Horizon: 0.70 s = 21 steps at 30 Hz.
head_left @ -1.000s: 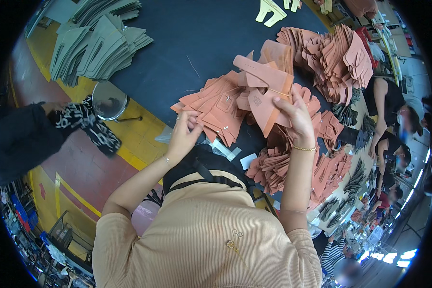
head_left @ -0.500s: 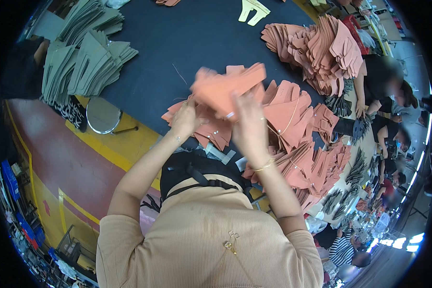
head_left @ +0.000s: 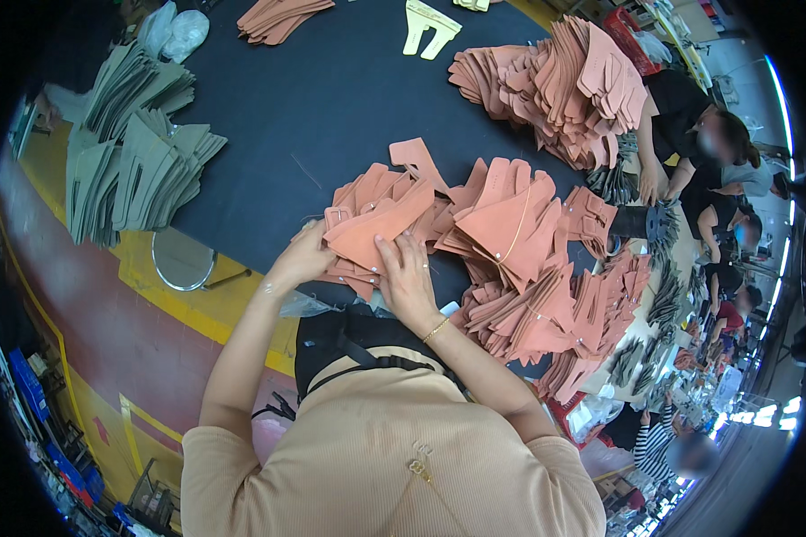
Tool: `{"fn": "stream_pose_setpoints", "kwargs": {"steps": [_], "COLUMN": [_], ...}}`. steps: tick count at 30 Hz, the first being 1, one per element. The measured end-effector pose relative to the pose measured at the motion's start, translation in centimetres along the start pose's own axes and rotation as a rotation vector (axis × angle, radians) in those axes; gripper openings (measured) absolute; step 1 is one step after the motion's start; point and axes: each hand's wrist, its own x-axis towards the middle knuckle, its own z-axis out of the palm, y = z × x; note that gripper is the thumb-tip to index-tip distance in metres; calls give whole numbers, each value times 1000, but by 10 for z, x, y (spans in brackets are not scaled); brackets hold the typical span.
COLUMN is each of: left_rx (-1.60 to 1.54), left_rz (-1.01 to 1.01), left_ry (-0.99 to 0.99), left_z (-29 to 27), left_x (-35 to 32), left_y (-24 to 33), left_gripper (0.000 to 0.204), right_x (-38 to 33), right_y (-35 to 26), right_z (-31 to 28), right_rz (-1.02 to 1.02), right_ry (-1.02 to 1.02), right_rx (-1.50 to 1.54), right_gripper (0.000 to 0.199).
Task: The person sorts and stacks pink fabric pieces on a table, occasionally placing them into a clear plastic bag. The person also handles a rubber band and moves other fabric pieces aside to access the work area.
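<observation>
A loose pile of salmon-coloured cut pieces, shaped like shoe uppers, lies at the near edge of the dark table in front of me. My left hand [head_left: 306, 256] is closed on the left edge of the top salmon piece [head_left: 376, 228], its fingertips partly hidden under it. My right hand [head_left: 408, 276] rests on that piece's near edge with fingers stretched and slightly apart. A small buckle-like outline shows near the left hand. Close by on the right is a salmon bundle [head_left: 497, 224] with a cord across it.
More salmon stacks [head_left: 564, 80] stand at the far right, others [head_left: 546, 313] at the near right. Grey-green stacks [head_left: 143, 170] sit at the left table edge. A pale yellow template [head_left: 428, 29] lies far back. A round stool [head_left: 184, 259] stands left; co-workers [head_left: 690, 134] are at right.
The salmon piece, lifted and blurred before, is now down on the pile. My right hand has moved left and nearer, onto its edge; my left hand has shifted slightly left and nearer.
</observation>
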Motion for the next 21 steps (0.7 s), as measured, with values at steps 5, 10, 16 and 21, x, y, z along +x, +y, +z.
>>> {"fn": "stream_pose_setpoints", "kwargs": {"steps": [5, 10, 16, 21], "left_rx": [-732, -600, -695, -816], "left_rz": [-171, -29, -153, -149], "left_ry": [-110, 112, 58, 89], "left_z": [-5, 22, 22, 25], "left_x": [-21, -8, -6, -4], "left_y": [19, 21, 6, 5], "left_gripper": [49, 47, 41, 37], "right_x": [14, 87, 176, 190], "right_y": [-14, 13, 79, 94], "right_z": [-29, -72, -23, -4], "right_rz": [6, 51, 305, 412], "right_ry": [-172, -291, -420, -553], "right_rx": [-15, -181, -407, -401], "right_gripper": [67, 16, 26, 27]}}
